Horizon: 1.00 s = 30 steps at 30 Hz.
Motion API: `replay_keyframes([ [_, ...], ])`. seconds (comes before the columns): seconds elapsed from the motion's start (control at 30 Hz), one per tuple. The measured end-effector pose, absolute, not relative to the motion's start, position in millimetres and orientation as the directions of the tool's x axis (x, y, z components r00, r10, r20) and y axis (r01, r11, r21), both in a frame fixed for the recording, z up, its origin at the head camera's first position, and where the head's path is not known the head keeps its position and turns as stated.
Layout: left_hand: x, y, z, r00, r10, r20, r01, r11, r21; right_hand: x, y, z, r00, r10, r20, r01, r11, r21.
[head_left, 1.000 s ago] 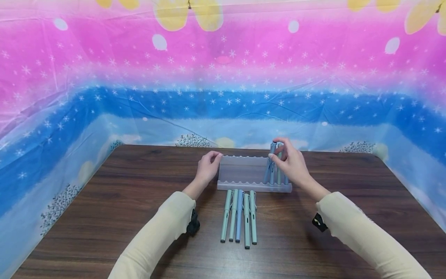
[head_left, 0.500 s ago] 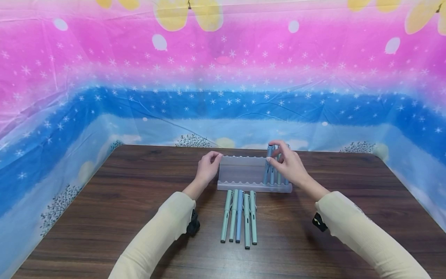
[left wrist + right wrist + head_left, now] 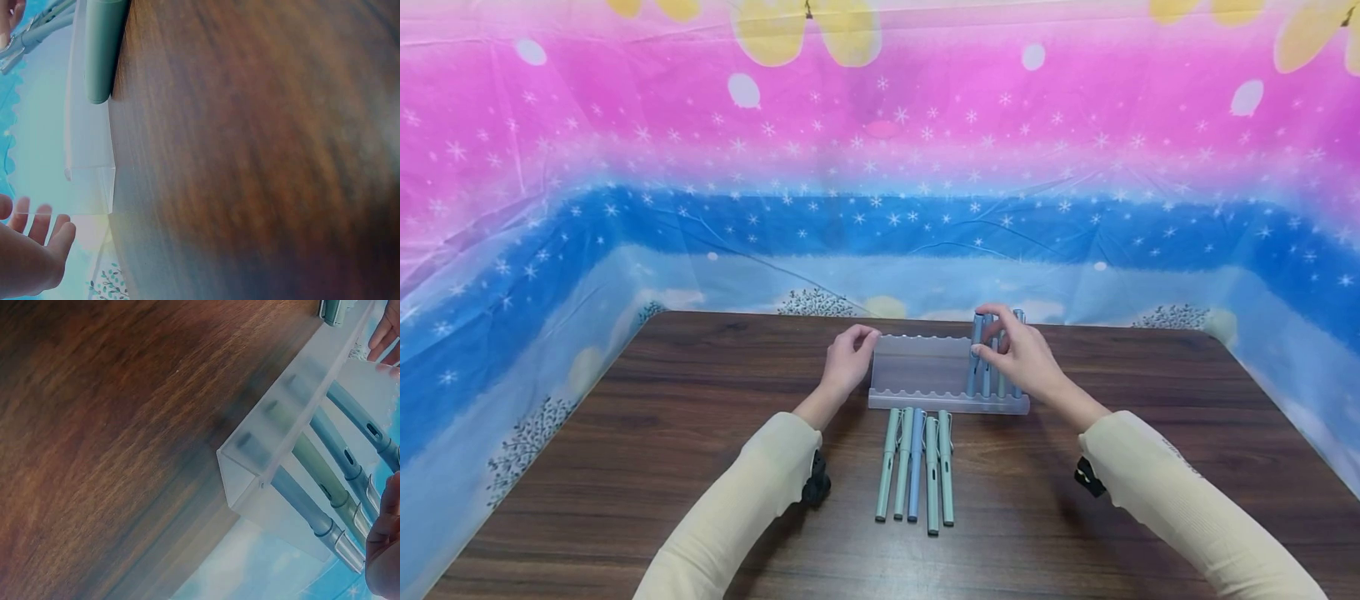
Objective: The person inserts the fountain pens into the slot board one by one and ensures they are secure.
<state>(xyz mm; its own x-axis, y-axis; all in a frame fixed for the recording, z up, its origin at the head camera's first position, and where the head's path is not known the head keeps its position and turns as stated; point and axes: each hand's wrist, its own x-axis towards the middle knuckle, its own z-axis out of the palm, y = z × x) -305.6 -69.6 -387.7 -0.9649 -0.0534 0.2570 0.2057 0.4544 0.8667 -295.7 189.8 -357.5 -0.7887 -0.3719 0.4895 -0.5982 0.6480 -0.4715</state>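
Observation:
My left hand (image 3: pixel 847 358) pinches the upper left corner of a clear, frosted pen rack (image 3: pixel 917 367) with notched edges. In the left wrist view its fingertips (image 3: pixel 41 219) show at the rack's end. At the rack's right part, my right hand (image 3: pixel 1028 354) holds the upper end of a blue pen (image 3: pixel 975 358) between thumb and fingers. That pen leans in a slot, its lower end in the front ledge. To its right stand a blue-grey pen (image 3: pixel 337 447), a green pen (image 3: pixel 325 475) and a blue pen (image 3: pixel 303 503), partly hidden by the hand in the head view.
Several capped pens lie side by side in front of the rack, mostly green (image 3: pixel 946 467) with one blue (image 3: pixel 915 467). Everything is on a dark wooden table (image 3: pixel 700 375). A pink and blue patterned cloth (image 3: pixel 880 217) hangs behind the table and along its sides.
My right hand has shifted slightly left and down with the blue pen, which now stands more upright in its slot. My left hand keeps its hold on the rack's corner.

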Motion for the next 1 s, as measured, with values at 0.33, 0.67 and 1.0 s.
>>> replay_keyframes([
  [0.33,-305.0,-69.7,-387.1,-0.966,-0.058,0.251,0.199,0.451,0.87,-296.8,192.0,-357.5,-0.787,-0.397,0.472,-0.586,0.72,-0.371],
  [0.67,-305.4,-69.7,-386.6,-0.967,-0.064,0.247,0.192,0.454,0.87,-300.4,190.7,-357.4,-0.822,-0.383,0.422,-0.549,0.731,-0.406],
  [1.0,-304.7,-68.8,-386.2,-0.966,-0.064,0.252,0.196,0.456,0.868,-302.8,187.5,-354.6,-0.861,-0.368,0.35,-0.498,0.747,-0.44],
])
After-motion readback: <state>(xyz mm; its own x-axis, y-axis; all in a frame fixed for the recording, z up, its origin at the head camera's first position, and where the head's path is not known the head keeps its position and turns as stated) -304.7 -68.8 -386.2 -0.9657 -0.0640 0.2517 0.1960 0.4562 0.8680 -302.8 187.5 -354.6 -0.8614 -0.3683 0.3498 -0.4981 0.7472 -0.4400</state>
